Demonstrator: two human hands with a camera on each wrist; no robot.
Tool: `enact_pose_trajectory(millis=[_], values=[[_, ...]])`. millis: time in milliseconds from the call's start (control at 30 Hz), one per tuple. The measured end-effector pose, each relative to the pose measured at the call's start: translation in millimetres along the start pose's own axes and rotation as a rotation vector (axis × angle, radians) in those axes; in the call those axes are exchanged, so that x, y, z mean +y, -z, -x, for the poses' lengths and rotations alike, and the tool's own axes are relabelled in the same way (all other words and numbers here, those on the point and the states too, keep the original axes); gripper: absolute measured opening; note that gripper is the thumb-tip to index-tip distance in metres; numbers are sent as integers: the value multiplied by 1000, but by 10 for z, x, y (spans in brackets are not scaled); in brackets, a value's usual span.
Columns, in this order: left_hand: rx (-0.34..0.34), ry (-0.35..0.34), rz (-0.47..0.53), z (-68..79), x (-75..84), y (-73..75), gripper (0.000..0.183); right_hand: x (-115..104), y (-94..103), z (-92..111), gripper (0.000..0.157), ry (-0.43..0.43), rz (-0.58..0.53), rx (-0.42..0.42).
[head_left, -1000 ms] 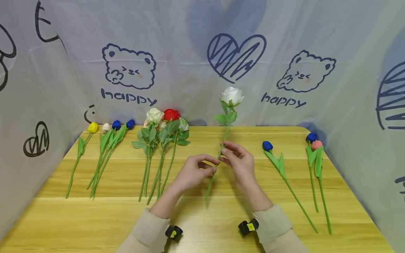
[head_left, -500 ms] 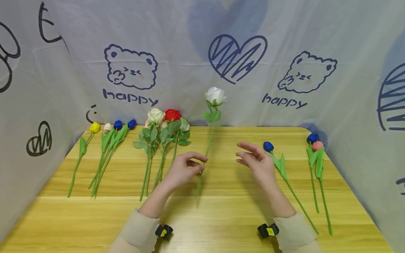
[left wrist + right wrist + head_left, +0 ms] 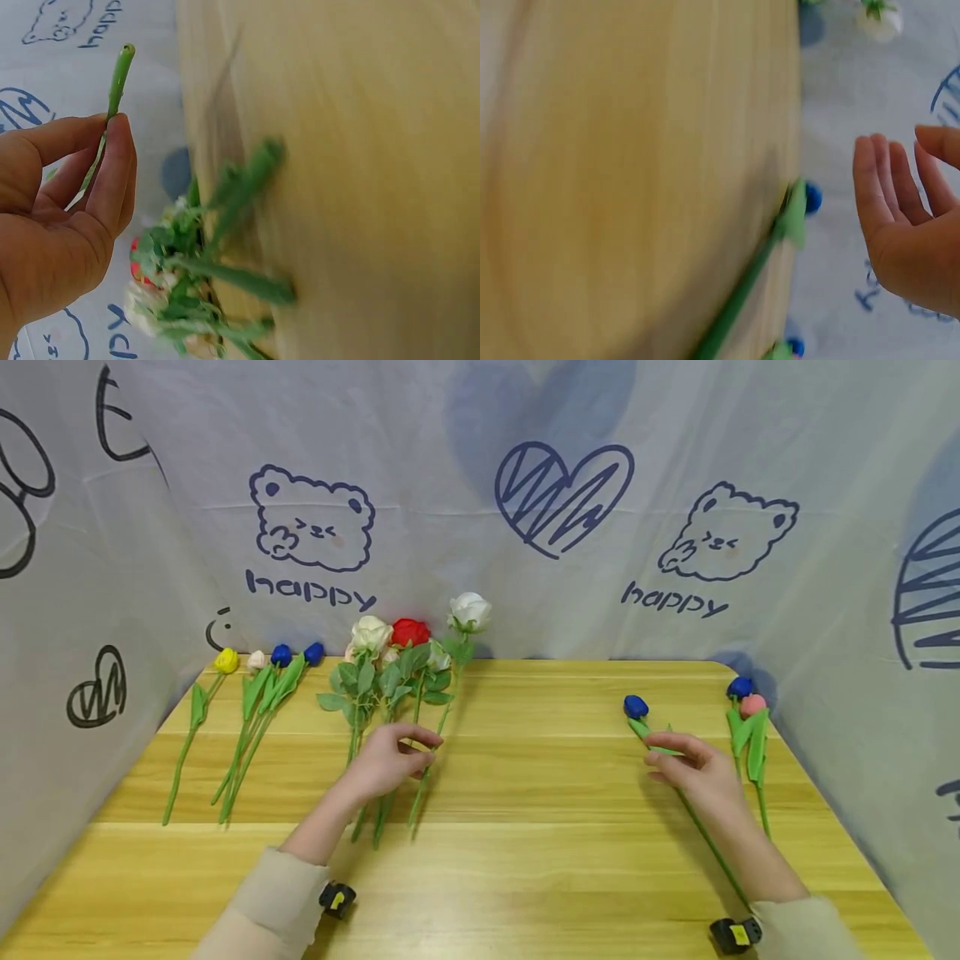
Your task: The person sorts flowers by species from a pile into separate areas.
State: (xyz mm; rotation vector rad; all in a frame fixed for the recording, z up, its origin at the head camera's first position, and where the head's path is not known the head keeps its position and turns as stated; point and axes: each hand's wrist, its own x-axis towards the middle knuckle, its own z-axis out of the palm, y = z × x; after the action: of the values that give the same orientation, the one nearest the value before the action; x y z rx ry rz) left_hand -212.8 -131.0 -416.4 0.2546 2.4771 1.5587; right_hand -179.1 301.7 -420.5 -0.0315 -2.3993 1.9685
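My left hand [image 3: 393, 760] pinches the green stem of a white rose [image 3: 470, 612] between thumb and fingertips. The bloom points away toward the back wall, and in the left wrist view the cut stem end [image 3: 122, 71] sticks out past the fingers above the table. Just left of it lies a bunch of roses, with a cream rose [image 3: 371, 635] and a red rose [image 3: 410, 632]. My right hand [image 3: 697, 768] holds nothing; its fingers are relaxed over a blue tulip [image 3: 636, 707] that lies on the table, covering part of its leaves and stem.
On the left lie a yellow tulip [image 3: 226, 661], a pale pink tulip [image 3: 257, 661] and two blue tulips [image 3: 281, 655]. Another blue tulip [image 3: 740, 687] and a pink tulip [image 3: 753, 705] lie at the far right. A printed cloth wall [image 3: 435, 543] stands behind the wooden table [image 3: 540, 827].
My right hand has let go of the white rose and moved right over the blue tulip. The left hand has carried the rose left to the rose bunch.
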Motion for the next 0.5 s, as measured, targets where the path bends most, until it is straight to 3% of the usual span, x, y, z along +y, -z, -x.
enact_pose_trajectory(millis=[267,500], values=[[-54,65,-10,34,-174,103,23,113,432,4,53,-69,267,-60],[-97,118,-5,33,-248,134,23,177,593,-30,46,-115,456,-162]])
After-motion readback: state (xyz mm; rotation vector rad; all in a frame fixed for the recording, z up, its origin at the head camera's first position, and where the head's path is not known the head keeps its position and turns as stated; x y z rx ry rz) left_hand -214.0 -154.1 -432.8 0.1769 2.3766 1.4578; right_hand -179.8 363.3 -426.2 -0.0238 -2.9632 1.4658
